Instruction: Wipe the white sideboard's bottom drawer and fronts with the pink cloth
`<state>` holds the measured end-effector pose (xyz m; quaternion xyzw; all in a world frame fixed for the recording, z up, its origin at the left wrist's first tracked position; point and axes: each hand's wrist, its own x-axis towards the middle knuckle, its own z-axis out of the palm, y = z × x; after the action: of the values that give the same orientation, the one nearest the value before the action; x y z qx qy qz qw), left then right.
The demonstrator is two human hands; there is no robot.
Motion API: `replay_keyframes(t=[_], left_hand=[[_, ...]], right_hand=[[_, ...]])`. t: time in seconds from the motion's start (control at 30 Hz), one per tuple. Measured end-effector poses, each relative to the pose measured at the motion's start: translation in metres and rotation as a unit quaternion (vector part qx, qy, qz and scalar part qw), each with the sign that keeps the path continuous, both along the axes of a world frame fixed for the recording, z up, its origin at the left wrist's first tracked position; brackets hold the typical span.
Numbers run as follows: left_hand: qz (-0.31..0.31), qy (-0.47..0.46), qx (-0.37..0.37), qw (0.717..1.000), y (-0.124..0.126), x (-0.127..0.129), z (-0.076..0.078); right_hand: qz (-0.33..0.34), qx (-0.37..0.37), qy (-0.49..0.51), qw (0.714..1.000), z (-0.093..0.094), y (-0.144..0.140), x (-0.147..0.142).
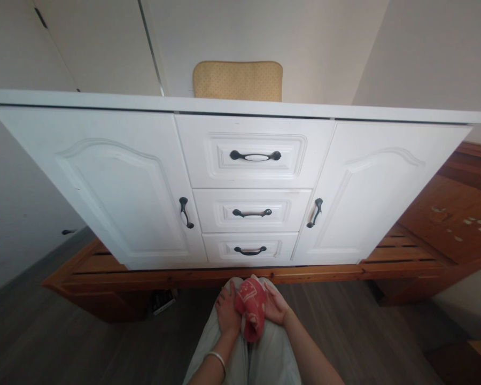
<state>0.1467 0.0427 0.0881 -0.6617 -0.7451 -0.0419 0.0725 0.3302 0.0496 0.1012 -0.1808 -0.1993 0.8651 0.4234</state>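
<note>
A red sock (251,302) with a pale pattern lies across my lap, its dark opening facing towards me. My left hand (226,310) rests on my left thigh beside the sock, fingers stretched out and close to its edge. My right hand (276,306) lies on the other side, palm turned partly up and fingers loosely apart. Its fingertips near the top seem to touch the sock, though I cannot tell how firmly. Beneath both hands are my pale trousers (272,353).
In front of my knees a white cabinet (116,187) with dark handles stands on a slatted wooden bed frame (176,278). A yellow dotted padded back (238,80) rises behind it. A dark box-like thing (163,301) lies on the floor below the frame.
</note>
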Motion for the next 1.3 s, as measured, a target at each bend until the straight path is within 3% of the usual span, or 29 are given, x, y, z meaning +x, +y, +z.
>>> replay_keyframes(t=[0.23,0.83,1.13,1.3], left_hand=[[-0.006,0.017,0.004,1.000,0.001,-0.002,-0.007],[-0.006,0.013,-0.003,1.000,0.000,-0.001,-0.002],[-0.008,0.011,-0.007,1.000,0.001,-0.001,-0.002],[-0.005,0.012,-0.009,1.000,0.000,0.000,0.001]], right_hand=[[-0.003,0.001,-0.012,1.000,0.000,0.000,0.000],[-0.007,0.009,-0.015,1.000,0.006,-0.001,-0.001],[-0.016,-0.027,-0.024,0.999,-0.010,0.000,0.002],[0.006,-0.009,-0.045,0.999,-0.006,-0.004,0.004]])
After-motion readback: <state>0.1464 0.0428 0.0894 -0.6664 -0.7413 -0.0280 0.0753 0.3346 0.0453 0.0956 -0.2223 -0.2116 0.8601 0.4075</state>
